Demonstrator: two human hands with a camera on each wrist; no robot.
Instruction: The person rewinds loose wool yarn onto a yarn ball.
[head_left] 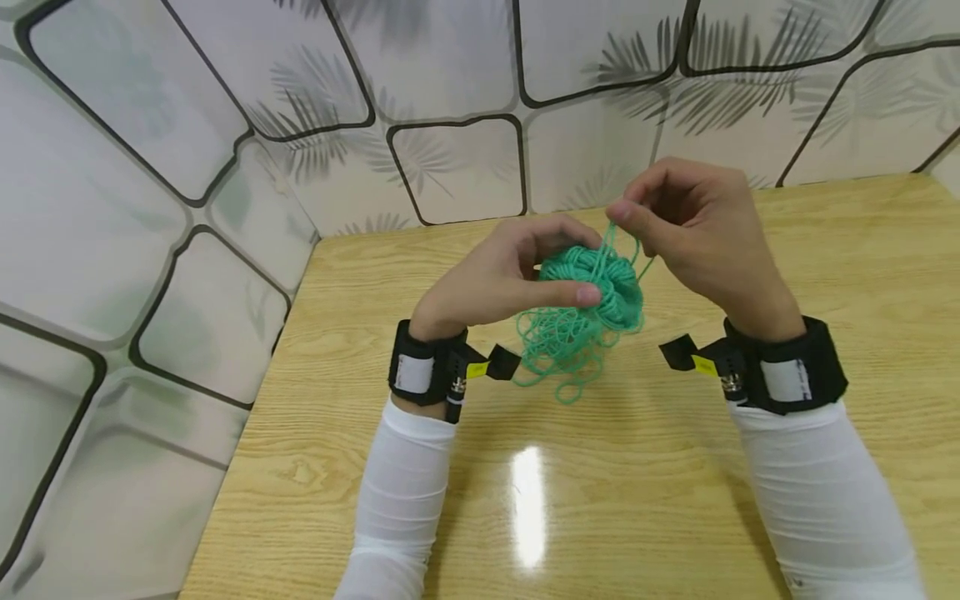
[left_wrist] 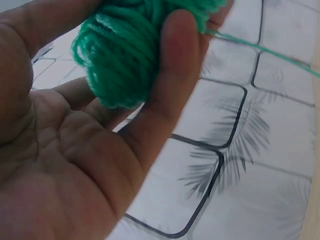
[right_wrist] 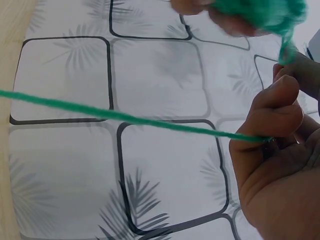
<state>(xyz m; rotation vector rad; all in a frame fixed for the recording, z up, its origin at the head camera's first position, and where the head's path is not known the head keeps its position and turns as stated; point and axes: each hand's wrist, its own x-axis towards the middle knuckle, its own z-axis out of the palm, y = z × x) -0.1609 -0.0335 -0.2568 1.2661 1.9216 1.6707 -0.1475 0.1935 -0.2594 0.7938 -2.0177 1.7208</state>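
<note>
A small ball of green yarn (head_left: 622,287) is held in my left hand (head_left: 510,275), the thumb across its front and the fingers behind it. In the left wrist view, the wound strands of the yarn ball (left_wrist: 122,55) sit between thumb and fingers. My right hand (head_left: 701,233), up and to the right of the ball, pinches a strand of yarn between thumb and forefinger. In the right wrist view, a taut strand (right_wrist: 150,121) runs into the curled fingers of the right hand (right_wrist: 280,165). Below the ball, a tangle of loose yarn loops (head_left: 562,342) hangs down.
A light wooden table (head_left: 330,500) spreads beneath both hands. Behind it and on the left stand walls (head_left: 457,167) covered with a tile and leaf pattern. Both wrists wear black straps (head_left: 817,367) with small cameras, over white sleeves (head_left: 405,492).
</note>
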